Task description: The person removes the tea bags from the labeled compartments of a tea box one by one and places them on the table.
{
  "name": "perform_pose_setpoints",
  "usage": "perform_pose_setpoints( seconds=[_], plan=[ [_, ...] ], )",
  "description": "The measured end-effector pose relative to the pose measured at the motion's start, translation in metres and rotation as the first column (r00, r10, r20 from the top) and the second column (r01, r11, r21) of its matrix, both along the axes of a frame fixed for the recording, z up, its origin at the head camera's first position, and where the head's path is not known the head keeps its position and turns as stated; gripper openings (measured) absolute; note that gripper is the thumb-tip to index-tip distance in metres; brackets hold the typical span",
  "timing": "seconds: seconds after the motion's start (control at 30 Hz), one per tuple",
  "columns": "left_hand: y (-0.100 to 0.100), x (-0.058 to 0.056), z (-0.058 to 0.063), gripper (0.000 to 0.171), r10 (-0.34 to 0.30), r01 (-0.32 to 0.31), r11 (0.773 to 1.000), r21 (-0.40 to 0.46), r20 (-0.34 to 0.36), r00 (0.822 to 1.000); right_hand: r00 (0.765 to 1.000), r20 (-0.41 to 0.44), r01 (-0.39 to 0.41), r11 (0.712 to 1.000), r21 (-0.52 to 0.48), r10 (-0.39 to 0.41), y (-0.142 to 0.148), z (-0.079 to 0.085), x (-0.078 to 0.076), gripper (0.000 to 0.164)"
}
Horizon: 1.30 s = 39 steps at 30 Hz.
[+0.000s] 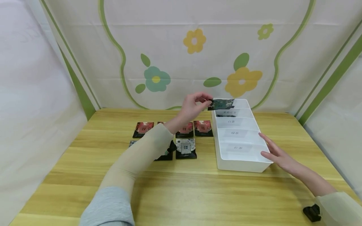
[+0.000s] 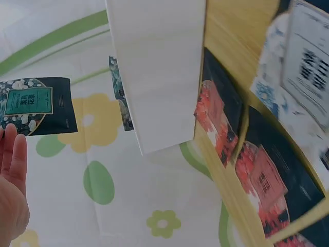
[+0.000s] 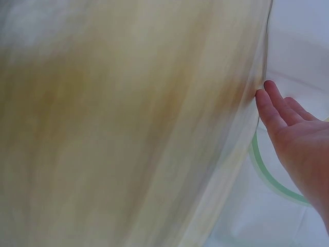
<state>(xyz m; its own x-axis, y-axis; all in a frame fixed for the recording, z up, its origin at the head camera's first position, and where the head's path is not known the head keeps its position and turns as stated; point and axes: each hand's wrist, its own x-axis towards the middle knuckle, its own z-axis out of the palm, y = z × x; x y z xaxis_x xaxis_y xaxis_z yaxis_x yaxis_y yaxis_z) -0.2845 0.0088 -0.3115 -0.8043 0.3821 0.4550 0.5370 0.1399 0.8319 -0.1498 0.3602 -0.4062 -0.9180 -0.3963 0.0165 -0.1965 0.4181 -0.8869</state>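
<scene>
1. Dark green sachet (image 1: pixel 222 104): it hangs in the air over the far left corner of the white divided box (image 1: pixel 240 165). The left grip (image 1: pixel 195 105) pinches it by one end only, so a loosening pinch could let it swing down or drop outside the rim.
2. A dark patterned packet (image 2: pixel 121 98) juts past the box's edge in the left wrist view; pushed in alongside it, the held one might catch and fold.
3. The compartments look alike apart from their printed labels (image 1: pixel 234 133), so a hasty release could land in the wrong slot.
4. The right grip (image 1: pixel 278 157) has its fingers loosely spread at the box's right side, by the near corner. Too firm a push there could turn the box on the desk (image 1: pixel 198 194).
5. The left sleeve (image 1: pixel 138 153) crosses over the laid-out rows; a lowered forearm might sweep the red sachets (image 1: pixel 203 128) or the white-patterned sachet (image 1: pixel 185 149) askew.
</scene>
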Motion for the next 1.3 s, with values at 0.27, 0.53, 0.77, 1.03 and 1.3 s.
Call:
perform_pose_setpoints(
  seconds=[0.27,0.53,0.77,1.03,1.3],
  plan=[
    [-0.025,0.024,-0.009,0.01,-0.043,0.028,0.994,-0.109,-0.138,0.989,1.0,-0.003,0.0,1.0,0.005,0.0,0.0,-0.001,-0.001,0.07],
    [-0.049,0.041,-0.025,0.01,-0.071,0.041,0.99,-0.132,-0.228,0.971,1.0,0.014,0.005,1.0,0.024,-0.005,0.0,0.0,-0.001,0.071],
    [-0.061,0.049,-0.039,0.01,-0.1,0.061,0.985,-0.158,-0.252,0.962,1.0,-0.005,0.004,1.0,0.017,-0.004,0.001,-0.002,-0.003,0.07],
    [-0.06,0.056,-0.062,0.009,-0.048,0.014,0.97,-0.241,-0.137,0.989,1.0,0.017,0.001,1.0,0.029,-0.001,0.001,-0.001,-0.005,0.071],
    [-0.049,0.052,-0.081,0.007,0.053,-0.057,0.956,-0.289,-0.02,0.998,1.0,0.013,0.005,1.0,0.019,-0.006,-0.001,-0.001,-0.004,0.071]
  ],
)
